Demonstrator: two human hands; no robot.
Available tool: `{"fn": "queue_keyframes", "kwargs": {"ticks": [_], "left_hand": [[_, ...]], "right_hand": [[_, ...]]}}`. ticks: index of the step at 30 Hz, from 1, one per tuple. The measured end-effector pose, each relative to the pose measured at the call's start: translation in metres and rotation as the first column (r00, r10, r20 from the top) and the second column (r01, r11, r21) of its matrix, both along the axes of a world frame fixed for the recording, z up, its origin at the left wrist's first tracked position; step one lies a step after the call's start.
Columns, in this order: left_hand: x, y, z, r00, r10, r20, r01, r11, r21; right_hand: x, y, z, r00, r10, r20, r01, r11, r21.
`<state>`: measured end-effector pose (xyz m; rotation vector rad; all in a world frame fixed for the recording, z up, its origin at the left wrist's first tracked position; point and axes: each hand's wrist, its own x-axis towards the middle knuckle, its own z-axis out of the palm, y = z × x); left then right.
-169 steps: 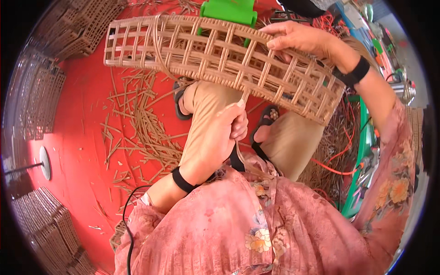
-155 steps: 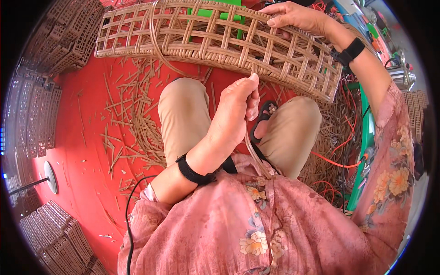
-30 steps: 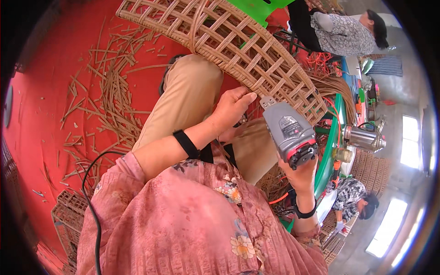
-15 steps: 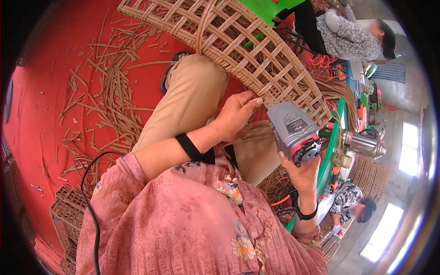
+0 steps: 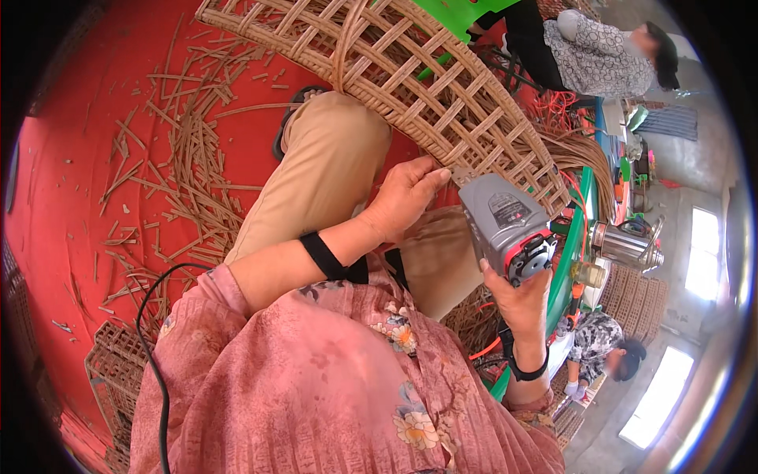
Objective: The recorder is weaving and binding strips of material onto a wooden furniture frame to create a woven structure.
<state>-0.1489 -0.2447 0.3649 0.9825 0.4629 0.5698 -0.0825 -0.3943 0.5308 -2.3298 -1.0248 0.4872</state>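
A long curved wicker panel (image 5: 442,118), woven in an open lattice of brown strips, slants over my knees. My left hand (image 5: 404,193) is closed at its near edge, thumb and fingers pinching the rim; the fingertips are partly hidden. From the right, my right hand (image 5: 517,296) grips a grey power tool with red trim (image 5: 509,217), which looks like a nail gun. Its nose meets the panel's edge just beside my left thumb. The tool's handle and most of my right fingers are out of sight beneath its body.
Cut brown strips (image 5: 193,150) litter the red floor cover (image 5: 63,189) at left. A woven piece (image 5: 118,359) stands at lower left. A green table edge (image 5: 575,245), metal canister (image 5: 628,246) and orange hose (image 5: 485,347) lie at right. Two co-workers (image 5: 604,59) are at the right side.
The panel and the tool have barely shifted, and both hands keep their hold. The lower co-worker's hands have moved slightly.
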Motion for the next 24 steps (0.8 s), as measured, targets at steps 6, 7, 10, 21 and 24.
{"fn": "queue_keyframes", "kwargs": {"ticks": [6,7,10,21,24], "left_hand": [[0.002,-0.001,-0.004,1.0,0.028,0.001,-0.028,0.996,0.079],[0.003,-0.002,-0.007,0.999,0.051,0.008,-0.051,0.994,0.099],[0.007,-0.009,-0.013,0.997,0.075,0.022,-0.076,0.995,0.062],[-0.012,0.006,0.008,0.999,-0.004,-0.038,0.005,1.0,0.016],[-0.006,0.006,0.016,0.999,-0.024,-0.035,0.021,0.997,-0.07]], "right_hand": [[-0.004,0.009,0.004,0.995,0.071,0.073,-0.067,0.996,-0.057],[-0.005,0.01,0.005,0.989,0.111,0.1,-0.101,0.99,-0.096],[-0.009,0.007,0.006,0.963,0.151,0.224,-0.127,0.985,-0.116],[-0.006,-0.008,0.006,0.973,-0.069,-0.22,0.11,0.978,0.177],[0.006,-0.034,0.024,0.958,-0.274,-0.085,0.286,0.94,0.187]]}}
